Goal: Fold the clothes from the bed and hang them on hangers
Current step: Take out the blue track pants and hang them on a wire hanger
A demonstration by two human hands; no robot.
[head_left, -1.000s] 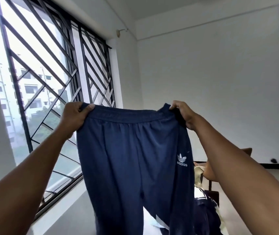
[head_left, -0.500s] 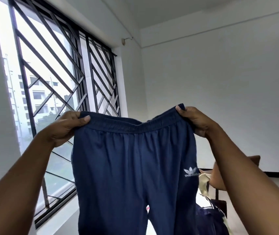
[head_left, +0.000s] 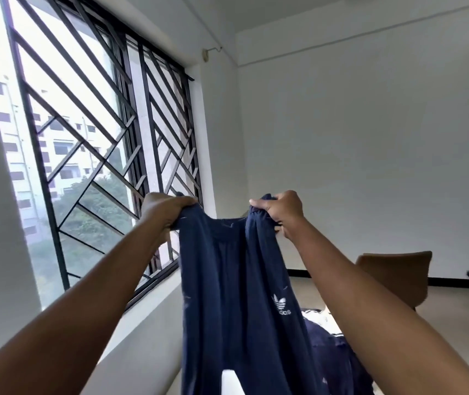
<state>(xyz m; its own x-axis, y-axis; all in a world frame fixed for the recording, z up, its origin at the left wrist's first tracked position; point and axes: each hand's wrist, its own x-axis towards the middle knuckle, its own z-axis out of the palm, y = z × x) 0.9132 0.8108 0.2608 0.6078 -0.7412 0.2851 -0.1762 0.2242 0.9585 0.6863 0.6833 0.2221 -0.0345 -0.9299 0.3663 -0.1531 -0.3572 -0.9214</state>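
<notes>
Navy blue track trousers (head_left: pixel 239 295) with a small white logo on the right leg hang in the air in front of me. My left hand (head_left: pixel 162 208) grips the left end of the waistband. My right hand (head_left: pixel 280 209) grips the right end. The two hands are close together, so the waistband sags and bunches between them. The legs drop out of the frame at the bottom. No hanger is in view.
A large window with a black diagonal metal grille (head_left: pixel 90 155) fills the left wall. A brown chair back (head_left: pixel 395 272) stands at the right. More dark blue and white clothing (head_left: pixel 330 343) lies below the right arm. A white wall is ahead.
My hands have come much closer together, and the waistband, stretched flat before, now bunches and sags. The camera has tilted up slightly.
</notes>
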